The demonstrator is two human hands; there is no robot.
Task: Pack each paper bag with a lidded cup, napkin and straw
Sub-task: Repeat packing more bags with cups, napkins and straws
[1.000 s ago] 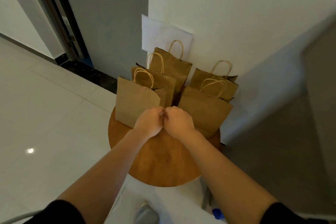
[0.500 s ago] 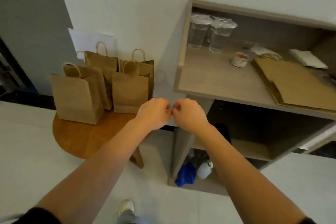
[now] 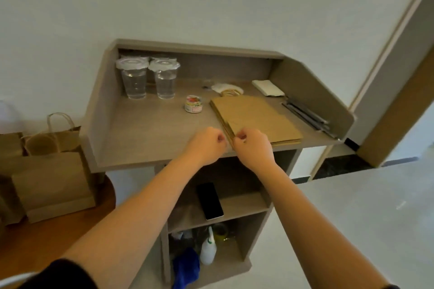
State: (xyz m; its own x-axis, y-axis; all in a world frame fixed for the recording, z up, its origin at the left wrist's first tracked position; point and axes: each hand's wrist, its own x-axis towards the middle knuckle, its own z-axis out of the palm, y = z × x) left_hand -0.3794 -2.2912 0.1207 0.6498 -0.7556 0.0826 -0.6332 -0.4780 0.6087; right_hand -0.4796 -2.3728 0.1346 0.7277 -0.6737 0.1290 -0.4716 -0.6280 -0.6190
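Head view: both fists, left hand [image 3: 206, 145] and right hand [image 3: 252, 148], curl empty at the counter's [image 3: 145, 129] front edge, partly hiding the flat bag stack's [image 3: 256, 119] near corner.

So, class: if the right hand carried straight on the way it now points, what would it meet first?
Most likely the stack of flat paper bags on the counter: the right hand sits at its near corner, knuckles aimed forward. Depth is uncertain.

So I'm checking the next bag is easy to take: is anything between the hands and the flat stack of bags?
Nothing visible. The right hand and left hand hover at the near corner of the flat bag stack; the small tin sits off to its left.
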